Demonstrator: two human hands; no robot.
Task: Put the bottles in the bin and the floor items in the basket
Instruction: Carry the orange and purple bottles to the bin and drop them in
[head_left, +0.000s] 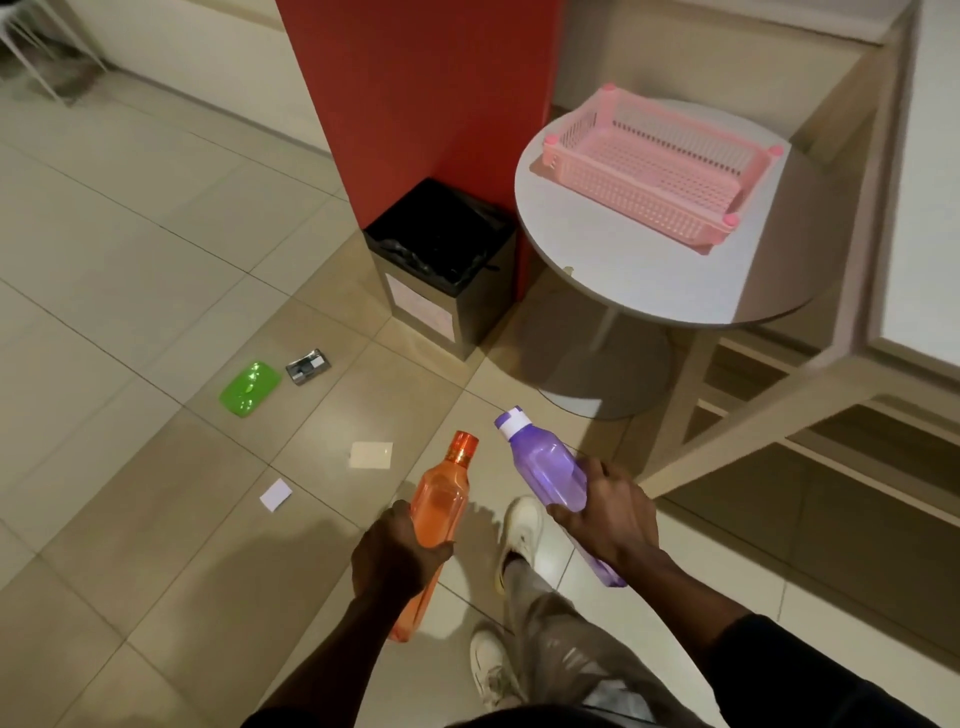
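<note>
On the floor at the left lie the items not yet gathered: a green lid (250, 388), a small grey object (308, 366) just beside it that may be a stapler or a packet, a beige card (371, 455), and a white slip (276, 494) nearer the person. The left hand (395, 558) is wrapped round the lower body of the orange bottle (441, 499), whose cap points forward. Ahead stands the bin (483, 312), black-lined and open-topped, set against the foot of the red pillar (431, 93). The right hand (608, 514) grips the purple bottle (545, 467) about its middle. Both bottles are off the floor and well short of the bin, so the bottle step looks to be in hand. The next move calls for a step forward and a release over the liner's mouth. The floor between the feet and the bin is open. To the right, the round table (623, 270) overhangs close to the bin's right side, so the purple bottle should come in from the front. The pink basket (623, 200) sits towards the table's far right edge, empty, and a wooden frame (779, 415) crowds the right side.
</note>
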